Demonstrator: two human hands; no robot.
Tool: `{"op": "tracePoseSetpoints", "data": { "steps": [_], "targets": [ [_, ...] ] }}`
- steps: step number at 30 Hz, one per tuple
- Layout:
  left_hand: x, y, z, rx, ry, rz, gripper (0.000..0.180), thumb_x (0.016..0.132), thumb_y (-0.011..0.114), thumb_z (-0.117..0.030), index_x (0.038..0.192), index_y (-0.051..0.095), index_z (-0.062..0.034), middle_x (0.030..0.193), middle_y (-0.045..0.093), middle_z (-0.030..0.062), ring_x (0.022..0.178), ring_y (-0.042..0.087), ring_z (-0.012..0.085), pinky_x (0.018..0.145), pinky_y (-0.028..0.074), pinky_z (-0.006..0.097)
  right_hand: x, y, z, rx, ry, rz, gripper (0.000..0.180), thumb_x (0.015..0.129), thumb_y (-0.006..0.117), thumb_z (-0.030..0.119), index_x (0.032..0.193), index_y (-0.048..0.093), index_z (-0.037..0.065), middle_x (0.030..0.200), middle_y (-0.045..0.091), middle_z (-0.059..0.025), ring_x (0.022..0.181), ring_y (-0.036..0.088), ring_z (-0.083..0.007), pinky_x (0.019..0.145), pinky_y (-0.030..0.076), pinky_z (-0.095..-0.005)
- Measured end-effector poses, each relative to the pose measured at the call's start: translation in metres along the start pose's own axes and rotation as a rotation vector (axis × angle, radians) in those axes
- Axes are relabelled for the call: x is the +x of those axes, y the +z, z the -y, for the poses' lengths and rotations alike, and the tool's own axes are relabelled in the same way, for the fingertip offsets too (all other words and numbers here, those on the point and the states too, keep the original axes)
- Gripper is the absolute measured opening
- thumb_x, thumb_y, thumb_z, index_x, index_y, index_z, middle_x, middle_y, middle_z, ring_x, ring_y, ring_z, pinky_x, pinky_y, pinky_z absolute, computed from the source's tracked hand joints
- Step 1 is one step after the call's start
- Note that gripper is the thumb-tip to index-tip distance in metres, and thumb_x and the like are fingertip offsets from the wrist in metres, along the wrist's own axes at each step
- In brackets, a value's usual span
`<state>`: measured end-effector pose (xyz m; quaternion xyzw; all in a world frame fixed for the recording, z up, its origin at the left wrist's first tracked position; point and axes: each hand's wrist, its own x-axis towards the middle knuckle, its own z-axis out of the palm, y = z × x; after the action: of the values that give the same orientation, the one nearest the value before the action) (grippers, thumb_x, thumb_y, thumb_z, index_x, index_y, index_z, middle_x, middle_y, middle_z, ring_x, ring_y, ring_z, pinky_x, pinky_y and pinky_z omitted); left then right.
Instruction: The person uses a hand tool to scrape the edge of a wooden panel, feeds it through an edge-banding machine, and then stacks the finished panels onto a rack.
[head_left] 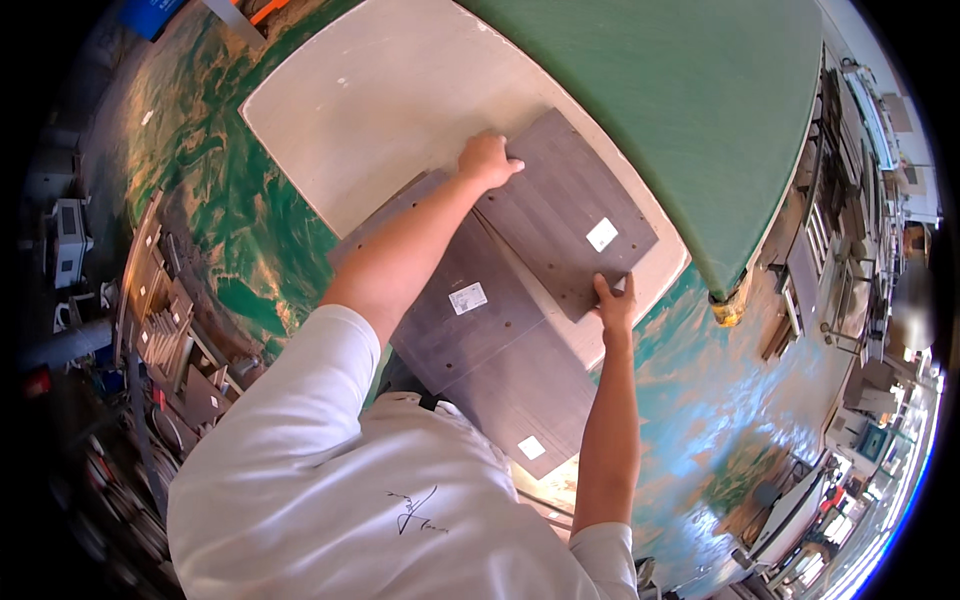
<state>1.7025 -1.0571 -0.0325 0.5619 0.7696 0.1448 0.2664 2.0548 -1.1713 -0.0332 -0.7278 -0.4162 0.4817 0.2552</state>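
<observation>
Both hands grip the top dark panel (565, 210) on the pale board (400, 90): left hand (487, 160) at its far corner, right hand (614, 305) at its near edge, below a white square label (601, 234).

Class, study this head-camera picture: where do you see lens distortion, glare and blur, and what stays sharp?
Head view: fisheye bends the green table edge and darkens the corners; glare shines off the wet-looking green floor; the right rim is blurred; the left hand, right hand and dark panel are sharp.

Dark grey panel (565, 215) (white label) flat atop stacked panels (480, 330).
</observation>
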Motion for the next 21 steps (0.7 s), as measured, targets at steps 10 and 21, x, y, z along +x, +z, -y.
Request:
{"op": "tracePoseSetpoints", "data": {
  "steps": [10, 21],
  "targets": [
    [-0.148, 0.129, -0.127, -0.243, 0.158, 0.23, 0.055, 0.088, 0.077, -0.035, 0.132, 0.061, -0.0049, 0.133, 0.053, 0.023, 0.127, 0.053, 0.04, 0.105, 0.049, 0.049, -0.052, -0.185, -0.123, 0.307, 0.299, -0.145, 0.082, 0.093, 0.071, 0.056, 0.139, 0.054, -0.009, 0.137, 0.059, -0.0216, 0.117, 0.062, -0.029, 0.099, 0.05, -0.0431],
    [-0.201, 0.0, -0.038, -0.304, -0.005, -0.12, 0.061, 0.086, 0.073, -0.048, 0.122, 0.067, 0.001, 0.122, 0.064, 0.0249, 0.113, 0.064, 0.0401, 0.096, 0.052, 0.047, -0.21, -0.063, -0.074, 0.285, -0.058, -0.028, 0.063, 0.096, 0.075, 0.038, 0.13, 0.058, -0.013, 0.125, 0.067, -0.0173, 0.112, 0.062, -0.024, 0.099, 0.049, -0.0382]
  ]
}}
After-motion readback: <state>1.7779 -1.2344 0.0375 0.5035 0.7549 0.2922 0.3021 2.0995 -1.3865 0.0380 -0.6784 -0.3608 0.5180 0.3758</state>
